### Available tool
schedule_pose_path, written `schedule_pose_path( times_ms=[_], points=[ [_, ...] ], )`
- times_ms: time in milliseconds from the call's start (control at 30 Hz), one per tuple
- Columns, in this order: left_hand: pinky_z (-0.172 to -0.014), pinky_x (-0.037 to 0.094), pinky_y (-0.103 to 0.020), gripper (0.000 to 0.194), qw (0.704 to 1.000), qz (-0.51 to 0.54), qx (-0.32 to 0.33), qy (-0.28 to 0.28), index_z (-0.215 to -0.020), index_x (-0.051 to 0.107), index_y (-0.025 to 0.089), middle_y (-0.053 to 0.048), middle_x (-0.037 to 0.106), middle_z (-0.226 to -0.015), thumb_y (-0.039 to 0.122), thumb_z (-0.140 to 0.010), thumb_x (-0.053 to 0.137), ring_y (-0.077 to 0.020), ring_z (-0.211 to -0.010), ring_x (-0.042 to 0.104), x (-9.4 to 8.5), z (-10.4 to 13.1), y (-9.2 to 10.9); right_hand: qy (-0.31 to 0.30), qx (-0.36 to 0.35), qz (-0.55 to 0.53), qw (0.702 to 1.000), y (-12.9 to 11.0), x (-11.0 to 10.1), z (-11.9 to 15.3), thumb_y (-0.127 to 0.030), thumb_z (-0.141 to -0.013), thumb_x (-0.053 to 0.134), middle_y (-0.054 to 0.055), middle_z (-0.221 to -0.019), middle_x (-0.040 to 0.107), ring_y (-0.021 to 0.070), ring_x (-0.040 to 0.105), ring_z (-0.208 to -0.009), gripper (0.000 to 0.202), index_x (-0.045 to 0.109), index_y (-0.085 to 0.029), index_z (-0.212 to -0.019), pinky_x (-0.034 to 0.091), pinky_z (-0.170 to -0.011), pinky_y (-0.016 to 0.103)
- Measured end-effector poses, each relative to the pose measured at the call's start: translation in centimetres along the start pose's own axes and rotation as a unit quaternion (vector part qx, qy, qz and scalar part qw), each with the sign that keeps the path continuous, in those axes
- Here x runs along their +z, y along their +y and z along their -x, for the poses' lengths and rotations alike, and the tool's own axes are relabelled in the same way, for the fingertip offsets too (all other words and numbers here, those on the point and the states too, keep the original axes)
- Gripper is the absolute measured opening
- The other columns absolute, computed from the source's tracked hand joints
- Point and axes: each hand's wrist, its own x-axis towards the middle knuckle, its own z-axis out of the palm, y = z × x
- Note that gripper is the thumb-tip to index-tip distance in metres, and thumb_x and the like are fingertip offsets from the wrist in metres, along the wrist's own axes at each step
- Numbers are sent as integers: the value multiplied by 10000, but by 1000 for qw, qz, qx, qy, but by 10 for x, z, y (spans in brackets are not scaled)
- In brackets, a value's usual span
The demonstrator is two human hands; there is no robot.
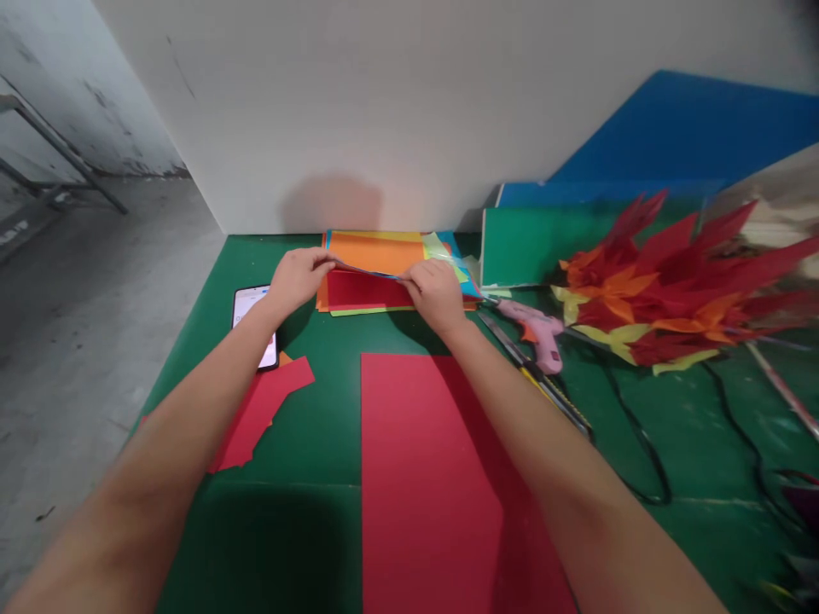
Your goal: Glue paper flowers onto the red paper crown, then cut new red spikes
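A stack of coloured paper sheets (pixel 377 256) lies at the far side of the green table (pixel 333 426), against the white wall. My left hand (pixel 298 277) pinches the left edge of the upper sheets and lifts them. My right hand (pixel 438 294) grips the same lifted sheets at their right side. Under the raised sheets a red sheet (pixel 368 290) shows. A large red sheet (pixel 428 477) lies flat in front of me between my forearms.
A phone (pixel 251 311) lies at the left with its screen lit, beside a torn red paper scrap (pixel 259 414). A pink glue gun (pixel 537 328) and a utility knife (pixel 543 384) lie right of the stack. Red and orange paper flowers (pixel 671 286) and black cables (pixel 646 443) are further right.
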Motion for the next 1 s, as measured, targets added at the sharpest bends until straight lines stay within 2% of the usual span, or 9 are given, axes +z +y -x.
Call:
schedule_pose_path(
  times_ms=[133, 267, 333, 467, 567, 667, 767, 867, 1000],
  points=[
    [-827, 470, -329, 198, 999, -24, -28, 25, -890, 753, 224, -45, 748, -897, 174, -819, 576, -220, -869, 653, 6, -4, -9, 7, -6, 5, 1000, -4, -4, -2, -314, -981, 313, 111, -932, 668, 250, 513, -887, 394, 683, -196, -914, 368, -807, 399],
    [-811, 463, -337, 199, 997, -34, -61, 15, -934, 748, 220, -50, 734, -824, 197, -828, 581, -228, -844, 656, 12, -7, -20, 11, -28, 41, 999, -8, -7, -2, -219, -986, 219, 118, -980, 647, 239, 505, -893, 452, 651, -190, -1116, 364, -821, 391],
    [-805, 460, -345, 179, 997, -40, -70, 13, -913, 749, 228, -53, 734, -820, 204, -819, 598, -241, -848, 656, 14, -7, -25, -11, -66, 63, 996, -11, -8, -1, -188, -982, 197, 106, -972, 648, 227, 503, -868, 464, 632, -196, -1145, 362, -800, 373],
    [-803, 456, -346, 145, 996, -54, -64, 19, -870, 741, 242, -58, 739, -880, 208, -799, 619, -252, -869, 649, 16, -7, -31, -86, -154, 74, 982, -16, -11, 1, -188, -976, 252, 83, -1024, 657, 218, 496, -899, 406, 651, -226, -1037, 353, -796, 357],
    [-781, 456, -335, 207, 996, -63, -58, 23, -963, 706, 244, -50, 733, -871, 190, -795, 598, -232, -817, 645, 17, -7, -31, -137, -192, 73, 969, -17, -12, 2, -147, -952, 304, 86, -1051, 661, 221, 500, -941, 359, 653, -216, -1001, 361, -807, 351],
    [-749, 458, -318, 277, 995, -81, -43, 33, -1029, 664, 248, -34, 728, -860, 160, -796, 543, -208, -770, 638, 16, -6, -27, -141, -167, 67, 973, -16, -11, 3, -73, -909, 339, 91, -1063, 667, 217, 522, -952, 350, 645, -190, -1031, 381, -807, 336],
    [-766, 465, -303, 299, 994, -110, -17, 8, -905, 694, 218, -38, 728, -886, 86, -768, 463, -201, -816, 645, 15, -5, -25, -147, -141, 64, 977, -12, -11, 3, -58, -896, 346, 111, -1128, 655, 226, 545, -983, 355, 638, -152, -1075, 405, -781, 331],
    [-852, 465, -302, 356, 992, -124, 8, -15, -800, 717, 191, -52, 725, -955, 26, -724, 410, -208, -941, 642, 15, -5, -24, -167, -145, 59, 974, -10, -14, 2, -92, -910, 364, 111, -1240, 617, 237, 536, -1086, 337, 668, -150, -1044, 421, -843, 337],
    [-894, 468, -302, 381, 992, -126, 10, -1, -854, 714, 179, -56, 714, -1010, 18, -747, 386, -203, -996, 633, 15, -5, -22, -193, -148, 61, 968, -9, -16, 0, -237, -920, 469, 145, -1275, 589, 275, 532, -1127, 336, 628, -106, -1186, 424, -918, 379]
  ],
)
